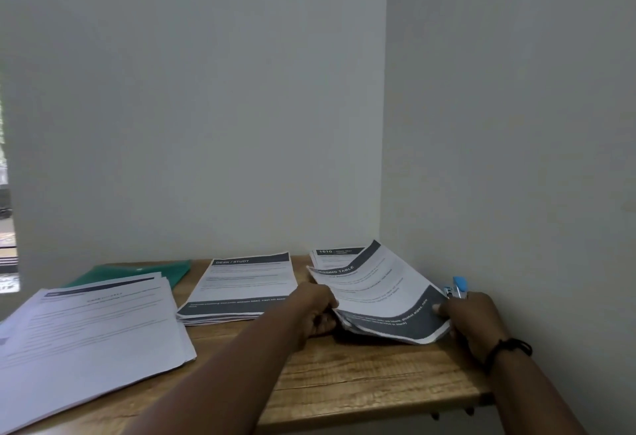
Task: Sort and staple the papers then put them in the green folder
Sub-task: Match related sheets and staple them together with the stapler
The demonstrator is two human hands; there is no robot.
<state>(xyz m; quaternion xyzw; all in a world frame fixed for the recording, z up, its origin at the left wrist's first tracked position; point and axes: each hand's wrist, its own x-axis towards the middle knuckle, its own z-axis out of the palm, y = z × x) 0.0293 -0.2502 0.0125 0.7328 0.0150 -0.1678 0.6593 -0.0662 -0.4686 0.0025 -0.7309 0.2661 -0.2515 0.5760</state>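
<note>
Both hands are on the right-hand stack now. The left hand [315, 310] curls its fingers round the near left edge of the "DRESSING TABLE" sheets [378, 291], and the right hand [473, 319] pinches the near right corner, thumb on the dark footer band. So each grip is clamped on that bundle, and its near end rides up off the tabletop [344, 376] while the far end rests over another sheet headed "1610" [335, 252].

The step in hand looks like gathering this set to square it before stapling. The bundle is fanned at the near edge, with the lower pages splaying out under the top one. To do this well, I'd say lift it clear, stand it on its long edge, and tap it against the wood until the edges line up, and only then reach for the stapler. The blue stapler [459, 287] sits just behind the right hand, close against the wall, so it's an easy reach.

Mind the "1610" sheet underneath; it could drag along if the lift is sloppy.

Elsewhere, the "DESK / STUDY" stack [241, 286] lies in the middle, a looser pile [89, 328] spreads at the left, and the green folder [144, 271] waits at the back left, partly under that pile, well apart from the hands.
</note>
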